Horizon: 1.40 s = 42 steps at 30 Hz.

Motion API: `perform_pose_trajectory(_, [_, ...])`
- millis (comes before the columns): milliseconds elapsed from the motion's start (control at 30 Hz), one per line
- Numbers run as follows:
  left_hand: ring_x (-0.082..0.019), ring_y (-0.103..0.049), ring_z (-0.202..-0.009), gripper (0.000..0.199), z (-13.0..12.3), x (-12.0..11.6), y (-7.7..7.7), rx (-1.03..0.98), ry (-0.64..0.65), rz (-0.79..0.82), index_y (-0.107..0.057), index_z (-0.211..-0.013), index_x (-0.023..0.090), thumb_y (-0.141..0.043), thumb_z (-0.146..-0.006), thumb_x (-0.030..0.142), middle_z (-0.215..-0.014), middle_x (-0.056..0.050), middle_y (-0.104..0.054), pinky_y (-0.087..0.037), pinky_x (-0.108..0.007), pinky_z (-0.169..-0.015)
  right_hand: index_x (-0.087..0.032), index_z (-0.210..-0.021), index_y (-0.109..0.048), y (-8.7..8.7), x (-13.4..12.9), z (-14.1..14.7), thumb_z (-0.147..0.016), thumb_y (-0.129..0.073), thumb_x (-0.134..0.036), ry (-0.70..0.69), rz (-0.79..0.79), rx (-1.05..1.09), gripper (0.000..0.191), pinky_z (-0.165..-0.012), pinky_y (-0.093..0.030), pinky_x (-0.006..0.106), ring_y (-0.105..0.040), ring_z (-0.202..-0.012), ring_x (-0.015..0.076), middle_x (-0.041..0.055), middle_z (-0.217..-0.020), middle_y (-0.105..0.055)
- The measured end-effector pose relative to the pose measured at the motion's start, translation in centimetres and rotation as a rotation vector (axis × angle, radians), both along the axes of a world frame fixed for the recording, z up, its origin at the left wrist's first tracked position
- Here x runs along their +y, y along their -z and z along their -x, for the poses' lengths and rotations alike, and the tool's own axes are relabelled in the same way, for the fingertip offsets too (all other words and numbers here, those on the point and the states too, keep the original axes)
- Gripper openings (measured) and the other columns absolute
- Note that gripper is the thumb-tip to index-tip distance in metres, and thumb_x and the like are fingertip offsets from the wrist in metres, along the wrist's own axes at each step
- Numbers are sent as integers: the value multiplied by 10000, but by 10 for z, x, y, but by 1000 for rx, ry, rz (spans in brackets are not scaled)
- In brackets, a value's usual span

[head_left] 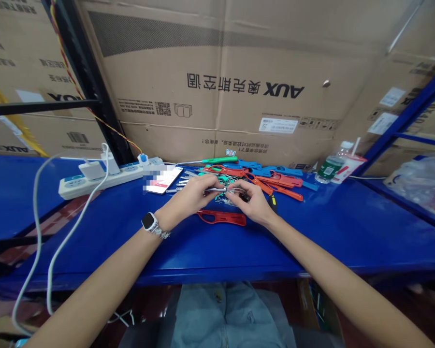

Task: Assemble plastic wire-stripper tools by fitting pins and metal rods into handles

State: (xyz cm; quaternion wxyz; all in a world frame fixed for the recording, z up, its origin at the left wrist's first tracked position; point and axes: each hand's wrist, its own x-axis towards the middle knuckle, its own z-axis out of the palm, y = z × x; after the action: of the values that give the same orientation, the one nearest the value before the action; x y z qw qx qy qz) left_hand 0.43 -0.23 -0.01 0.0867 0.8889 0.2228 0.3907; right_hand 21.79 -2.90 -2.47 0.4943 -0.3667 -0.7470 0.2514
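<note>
My left hand [199,193], with a watch [150,222] on its wrist, pinches a thin grey metal rod [213,190]. Facing it, my right hand [252,199] has its fingers closed on thin wires [235,188] at the rod's right end. Both hands are close together above the blue table [210,251]. Just in front of them lies a red plastic handle piece [223,217] with a loop at its left. Behind and right of my hands is a pile of red, orange, blue and green plastic pieces [286,180]. A yellow and black tool [272,202] lies beside my right hand.
A white power strip [94,182] with plugs and cables stands at the left, near a phone [165,180]. A bottle [329,168] and a cup [350,169] are at the back right. Large cardboard boxes [217,58] rise behind the table, between shelf posts.
</note>
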Motion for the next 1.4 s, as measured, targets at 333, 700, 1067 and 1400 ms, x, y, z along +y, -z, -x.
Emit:
perform_pose_trajectory(333, [-169, -644, -867, 49, -1, -2, 1, -11, -2, -153, -626, -935, 189, -613, -968, 155, -905, -36, -685, -524, -285, -741, -204, -936, -736, 2, 0, -1, -926, -669, -462, 44, -88, -72, 266, -542, -417, 253, -525, -558, 123, -4, -685, -644])
perform_pose_trajectory(700, [-163, -630, -801, 61, -2, 3, 7, -75, 4, -145, -632, -921, 191, -614, -978, 181, -868, -30, -681, -519, -283, -699, -207, -815, -763, -2, -5, 9, -836, -747, -427, 72, -32, 115, 221, -484, -422, 253, -529, -483, 122, -15, -568, -628])
perform_pose_trajectory(1067, [-189, -664, -848, 151, -3, -4, 3, 40, -129, -340, -667, -969, 183, -538, -1033, 228, -923, -67, -733, -538, -317, -742, -194, -744, -717, -10, -8, 9, -795, -785, -522, 59, 36, 161, 339, -466, -434, 244, -539, -458, 117, -16, -531, -616])
perform_pose_trajectory(1400, [-161, -706, -734, 272, 3, 1, -2, -47, 68, 146, -751, -955, 176, -650, -974, 427, -854, -62, -785, -527, -261, -645, -219, -905, -808, -3, -5, -2, -900, -724, -333, 78, -364, -82, 142, -594, -551, 289, -704, -616, 168, 53, -802, -796])
